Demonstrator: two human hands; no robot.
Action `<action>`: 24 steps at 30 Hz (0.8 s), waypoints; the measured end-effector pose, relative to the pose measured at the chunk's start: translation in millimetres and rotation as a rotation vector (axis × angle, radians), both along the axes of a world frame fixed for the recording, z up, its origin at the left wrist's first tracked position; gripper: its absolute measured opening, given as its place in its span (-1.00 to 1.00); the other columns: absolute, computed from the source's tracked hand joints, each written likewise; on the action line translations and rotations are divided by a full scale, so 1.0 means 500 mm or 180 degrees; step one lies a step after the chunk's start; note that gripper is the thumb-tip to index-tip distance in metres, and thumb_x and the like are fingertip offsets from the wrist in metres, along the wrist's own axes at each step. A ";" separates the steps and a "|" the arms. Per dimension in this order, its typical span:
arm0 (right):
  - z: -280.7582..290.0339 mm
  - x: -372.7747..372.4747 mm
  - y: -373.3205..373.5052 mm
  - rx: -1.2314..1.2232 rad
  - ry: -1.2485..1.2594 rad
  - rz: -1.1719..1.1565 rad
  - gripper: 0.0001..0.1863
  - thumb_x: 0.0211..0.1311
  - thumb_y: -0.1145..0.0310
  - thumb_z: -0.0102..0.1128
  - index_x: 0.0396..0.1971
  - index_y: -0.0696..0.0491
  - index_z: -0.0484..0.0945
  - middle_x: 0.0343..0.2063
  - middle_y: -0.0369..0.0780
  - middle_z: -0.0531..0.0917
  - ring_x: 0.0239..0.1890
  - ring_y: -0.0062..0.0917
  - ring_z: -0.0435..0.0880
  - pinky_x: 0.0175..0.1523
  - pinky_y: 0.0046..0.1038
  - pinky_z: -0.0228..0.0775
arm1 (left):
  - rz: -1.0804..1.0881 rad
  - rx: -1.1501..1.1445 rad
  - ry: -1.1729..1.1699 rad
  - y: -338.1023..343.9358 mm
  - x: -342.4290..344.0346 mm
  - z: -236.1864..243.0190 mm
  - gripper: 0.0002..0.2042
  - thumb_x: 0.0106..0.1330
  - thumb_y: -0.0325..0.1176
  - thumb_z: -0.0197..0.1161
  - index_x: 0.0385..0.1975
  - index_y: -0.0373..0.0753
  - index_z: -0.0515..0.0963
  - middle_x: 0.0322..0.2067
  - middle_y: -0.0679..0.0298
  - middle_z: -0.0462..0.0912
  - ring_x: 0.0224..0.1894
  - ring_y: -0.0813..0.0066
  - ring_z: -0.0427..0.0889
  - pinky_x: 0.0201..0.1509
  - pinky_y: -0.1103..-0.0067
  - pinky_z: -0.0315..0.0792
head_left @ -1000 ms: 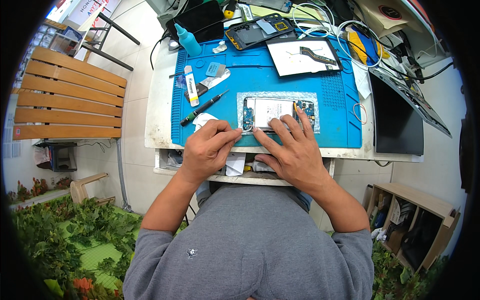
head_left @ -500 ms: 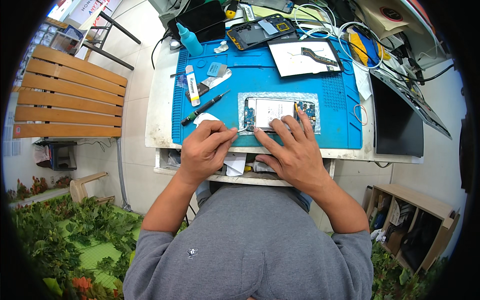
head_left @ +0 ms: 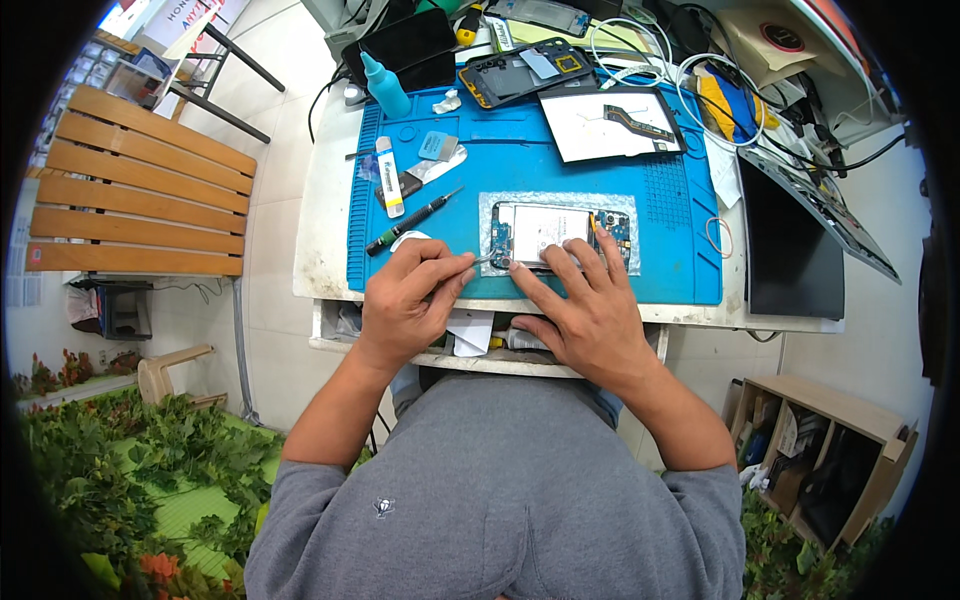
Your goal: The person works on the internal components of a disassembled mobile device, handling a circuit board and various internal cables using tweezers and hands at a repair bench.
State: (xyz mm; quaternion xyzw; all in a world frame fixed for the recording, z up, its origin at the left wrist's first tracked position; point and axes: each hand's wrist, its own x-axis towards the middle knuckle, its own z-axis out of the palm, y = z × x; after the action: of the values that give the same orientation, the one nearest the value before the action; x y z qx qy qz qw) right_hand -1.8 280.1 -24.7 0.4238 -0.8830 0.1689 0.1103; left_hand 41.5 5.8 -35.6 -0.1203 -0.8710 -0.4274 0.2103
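An opened phone (head_left: 545,228) lies on a sheet of bubble wrap (head_left: 486,203), its pale battery and blue circuit boards exposed. My left hand (head_left: 412,300) is closed in a pinch on a thin, pale tool (head_left: 483,260), whose tip reaches the phone's lower left corner; its exact kind is too small to tell. My right hand (head_left: 590,310) rests over the phone's lower right part with fingers spread, steadying it. The index fingertip touches the lower edge near the tool's tip, and other fingertips reach the battery and the right-hand board.
A blue work mat (head_left: 620,285) covers much of the table. On it lie a screwdriver (head_left: 410,222), a blue bottle (head_left: 385,90), a phone frame (head_left: 490,85) and a screen panel (head_left: 590,140). White cables (head_left: 680,70) tangle at back right. Below the edge, a drawer (head_left: 440,357) stands pulled out.
The view has shifted slightly, so the mat and its items sit a little differently. Both hands keep nearly the same pose, and the tool's tip stays at the phone's lower left corner.
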 end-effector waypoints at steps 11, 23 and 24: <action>-0.006 0.006 0.000 -0.0049 0.0046 -0.0043 -0.27 0.38 -0.08 0.59 0.48 -0.15 0.68 0.28 -0.15 0.63 0.44 -0.14 0.55 0.74 0.23 0.14 | 0.0351 -0.0243 0.0137 -0.002 -0.062 0.031 -0.80 0.55 -0.51 0.51 0.11 -0.30 0.80 -0.09 0.16 0.80 -0.27 0.41 0.81 -0.19 0.50 0.66; 0.001 0.014 -0.005 0.0013 -0.0042 -0.0079 -0.22 0.31 -0.06 0.64 0.50 -0.12 0.67 0.32 -0.16 0.60 0.49 -0.15 0.49 0.77 0.27 0.09 | 0.0576 -0.1150 0.0063 -0.023 -0.105 0.030 -0.70 0.37 -0.45 0.63 0.08 -0.22 0.84 -0.16 0.19 0.79 -0.22 0.31 0.80 -0.11 0.43 0.70; 0.002 0.015 -0.003 0.0005 -0.0041 -0.0085 -0.22 0.31 -0.06 0.64 0.50 -0.12 0.67 0.32 -0.16 0.60 0.49 -0.15 0.49 0.77 0.27 0.09 | 0.0383 -0.1134 0.0139 -0.017 -0.105 0.045 -0.70 0.35 -0.43 0.64 0.08 -0.19 0.86 -0.13 0.19 0.78 -0.16 0.29 0.79 -0.09 0.41 0.71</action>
State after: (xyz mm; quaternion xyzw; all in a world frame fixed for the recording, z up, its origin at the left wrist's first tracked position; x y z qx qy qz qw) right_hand 5.7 278.5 -23.6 0.4110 -0.8894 0.1695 0.1066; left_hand -11.2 -2.5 -13.1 -0.1126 -0.9337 -0.2504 0.2297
